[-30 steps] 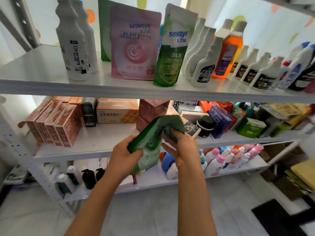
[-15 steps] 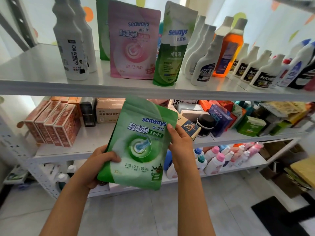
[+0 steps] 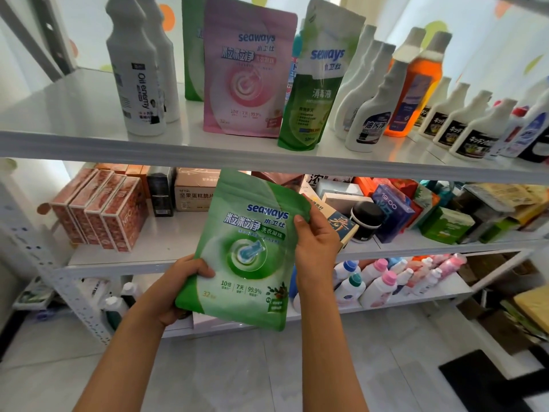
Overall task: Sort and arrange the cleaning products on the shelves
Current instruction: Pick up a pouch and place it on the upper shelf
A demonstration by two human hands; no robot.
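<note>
I hold a green Seaways laundry-bead pouch (image 3: 243, 251) upright in front of the middle shelf, its printed face toward me. My left hand (image 3: 181, 288) grips its lower left corner. My right hand (image 3: 316, 248) pinches its upper right edge. On the top shelf (image 3: 74, 120) stand a matching pink pouch (image 3: 248, 69), a green pouch (image 3: 191, 49) behind it, and a green disinfectant refill pouch (image 3: 315, 84).
Two white bottles (image 3: 139, 72) stand left on the top shelf; white spray bottles (image 3: 371, 96), an orange bottle (image 3: 416, 87) and more bottles fill its right. The middle shelf holds red boxes (image 3: 101, 209), cartons and a black jar (image 3: 367, 220). Small bottles (image 3: 383, 283) sit on the bottom shelf.
The pouch was crumpled between both hands a second ago. It has since been unfolded, turned face-on and held flat; my left hand went to its lower corner.
</note>
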